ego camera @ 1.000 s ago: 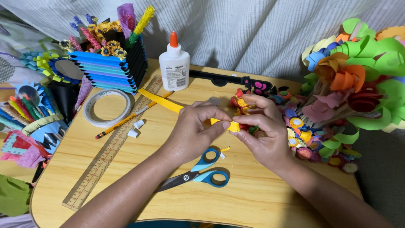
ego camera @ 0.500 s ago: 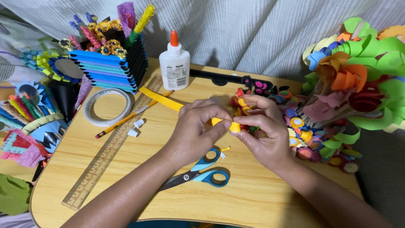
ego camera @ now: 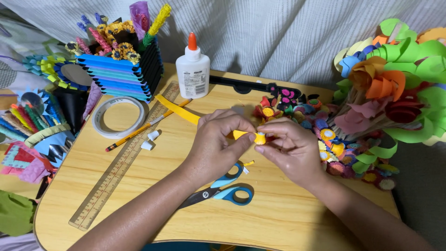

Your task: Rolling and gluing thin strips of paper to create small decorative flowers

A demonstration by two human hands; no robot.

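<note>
L hand point(ego camera: 218, 142) + R hand point(ego camera: 288, 148) both pinch yellow strip point(ego camera: 179, 110) | roll betw fingertips | tail runs up-left, past L

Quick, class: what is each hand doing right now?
Left hand: fingers pinched shut on the yellow paper strip.
Right hand: fingers pinched shut on the strip's rolled end.

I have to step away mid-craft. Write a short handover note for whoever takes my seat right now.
Left hand: pinches the yellow paper strip near its rolled end.
Right hand: fingers hold the small coil.
Strip's free end trails toward the glue bottle; scissors lie below the hands.
Done: a short part is rolled.
Left: most of the strip is unrolled.
</note>
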